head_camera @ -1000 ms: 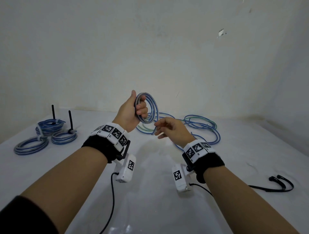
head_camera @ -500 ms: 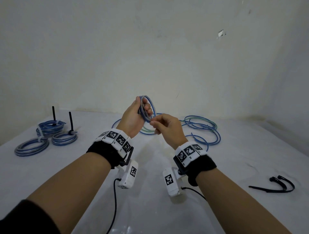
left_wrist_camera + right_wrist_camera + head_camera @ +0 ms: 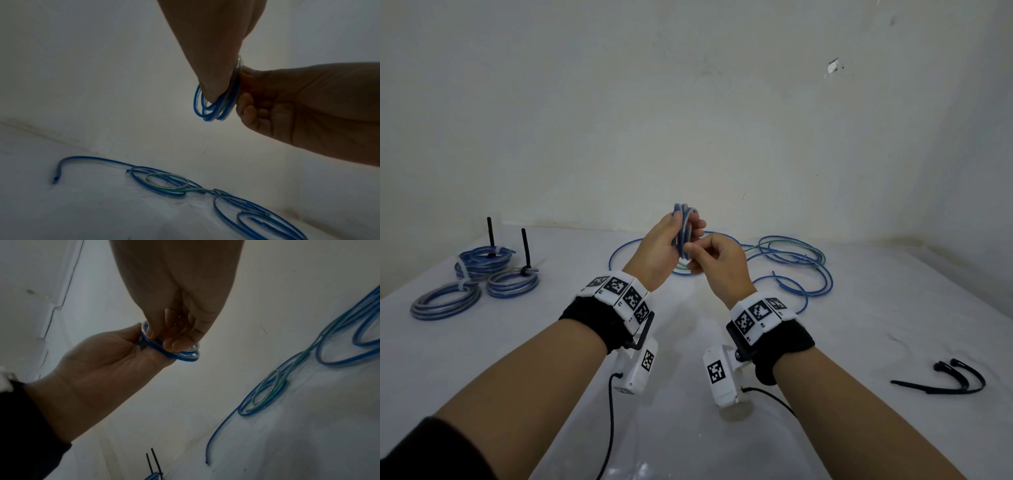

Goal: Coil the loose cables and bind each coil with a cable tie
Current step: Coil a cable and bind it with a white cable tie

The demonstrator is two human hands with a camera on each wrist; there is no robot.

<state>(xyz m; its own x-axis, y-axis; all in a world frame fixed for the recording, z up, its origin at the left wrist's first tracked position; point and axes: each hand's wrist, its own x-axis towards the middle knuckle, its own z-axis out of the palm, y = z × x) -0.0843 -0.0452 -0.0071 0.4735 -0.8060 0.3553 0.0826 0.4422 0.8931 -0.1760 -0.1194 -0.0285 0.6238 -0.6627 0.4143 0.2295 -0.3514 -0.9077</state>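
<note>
Up above the middle of the white table (image 3: 825,342), both hands are on a small coil of blue-and-clear plastic cable (image 3: 683,224), held edge-on to the head camera and well clear of the surface. Left hand (image 3: 661,246) has its fingers and thumb curled round the coil, gripping it, and the right hand (image 3: 717,262) sits just at 4 o'clock of it, thumb and fingertips pinching the coil's lower edge, so the two hands are touching through the cable. Wrist views show the same thing from below: several blue loops bunched together with fingers clamped on either side. On the table behind the hands, roughly 1 to 2 o'clock, lies a loose tangle of blue cables (image 3: 798,270) with one thin green cable (image 3: 784,244) running through it, all uncoiled. Way over at 9 o'clock sit three finished blue cable coils (image 3: 476,281) packed close together, two with black cable tie tails (image 3: 525,250) sticking straight up. At 4 o'clock near the table edge there are a couple of spare black cable ties (image 3: 945,380), curved, lying side by side.
</note>
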